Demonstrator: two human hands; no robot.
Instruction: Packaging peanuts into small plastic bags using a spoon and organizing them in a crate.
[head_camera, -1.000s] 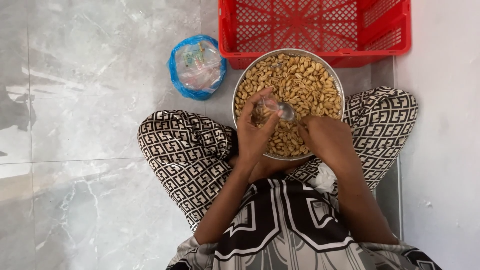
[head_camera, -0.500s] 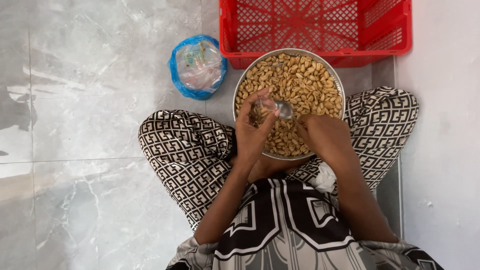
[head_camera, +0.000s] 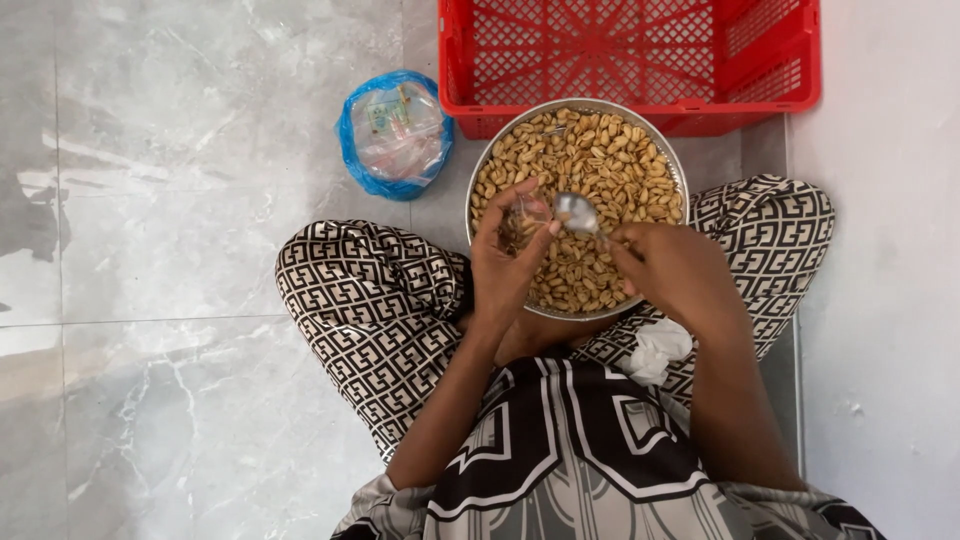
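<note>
A blue plastic bag (head_camera: 395, 133) lies on the grey tiled floor (head_camera: 180, 200), just left of a round metal bowl (head_camera: 676, 170) full of peanuts (head_camera: 600, 160) that sits between the seated person's knees, touching a red crate (head_camera: 630, 60) behind it. Over the bowl the left hand (head_camera: 510, 260) pinches a small clear bag (head_camera: 523, 215) open. Just to its right, the right hand (head_camera: 680, 275) grips a metal spoon (head_camera: 577, 212) with its scoop at the bag's mouth.
</note>
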